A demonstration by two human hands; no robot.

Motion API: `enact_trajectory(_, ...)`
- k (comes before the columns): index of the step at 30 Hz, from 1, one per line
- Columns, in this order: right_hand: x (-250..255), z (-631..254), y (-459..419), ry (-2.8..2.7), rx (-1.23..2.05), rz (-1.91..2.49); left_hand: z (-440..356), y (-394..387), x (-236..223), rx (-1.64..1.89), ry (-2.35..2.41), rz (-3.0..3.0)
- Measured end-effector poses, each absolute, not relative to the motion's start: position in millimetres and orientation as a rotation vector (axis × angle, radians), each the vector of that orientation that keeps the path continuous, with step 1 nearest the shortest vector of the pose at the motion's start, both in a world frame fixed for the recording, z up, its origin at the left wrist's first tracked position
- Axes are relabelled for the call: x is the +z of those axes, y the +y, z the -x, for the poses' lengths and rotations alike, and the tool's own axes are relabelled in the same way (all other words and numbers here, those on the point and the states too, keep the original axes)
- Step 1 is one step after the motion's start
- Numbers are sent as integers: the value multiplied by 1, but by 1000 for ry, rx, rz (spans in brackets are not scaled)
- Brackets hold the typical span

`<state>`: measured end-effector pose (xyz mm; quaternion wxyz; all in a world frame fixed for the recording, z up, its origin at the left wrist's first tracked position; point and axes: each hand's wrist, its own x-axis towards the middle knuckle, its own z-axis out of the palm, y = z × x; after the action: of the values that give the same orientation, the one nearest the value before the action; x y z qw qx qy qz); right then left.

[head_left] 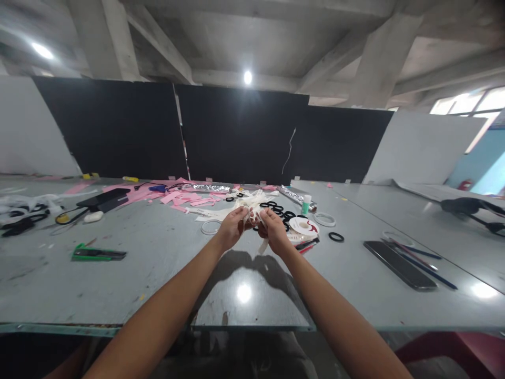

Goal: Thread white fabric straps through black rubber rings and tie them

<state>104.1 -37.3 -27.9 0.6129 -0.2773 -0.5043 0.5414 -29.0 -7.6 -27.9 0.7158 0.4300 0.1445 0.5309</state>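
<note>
My left hand [232, 227] and my right hand [275, 229] meet above the middle of the table. Both sets of fingers pinch a white ribbon [263, 245], whose loose end hangs below my right hand. Most of the held part is covered by my fingertips, so I cannot tell whether the ribbon goes around anything. Behind my hands is a tangled pile of white ribbon [252, 199]. Several black rings [278, 210] lie heaped just right of it. A white ribbon spool [300, 226] with a red mark lies beside my right hand.
Left on the grey table [158, 279] are a green cutter [98, 253], a black box [104, 199] and pink scraps [193, 199]. A glue stick [305, 204], a single black ring [336, 237] and a phone [398, 263] with pencils lie right. Dark panels [240, 131] stand behind.
</note>
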Motion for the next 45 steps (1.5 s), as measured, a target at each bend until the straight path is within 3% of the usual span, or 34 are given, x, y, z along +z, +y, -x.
enact_trajectory(8, -32, -113, -29, -1155, 1249, 776, 37, -6, -24, 1230, 349, -955)
enact_trajectory(16, -28, -117, -41, -1372, 1739, 777, 41, -8, -19, 1247, 403, -1088)
enact_trajectory(23, -37, -102, -41, -1384, 1529, 680, 41, -12, -17, 1191, 348, -1154)
enact_trajectory(28, -36, -99, -46, -1447, 1649, 564, 42, -13, -15, 1196, 422, -1151)
enact_trajectory(39, -22, -119, -41, -1040, 1736, 468, 59, -2, -11, 911, 309, -944)
enact_trajectory(45, -22, -118, -41, -839, 1540, 412, 48, -5, -16, 1047, 290, -748)
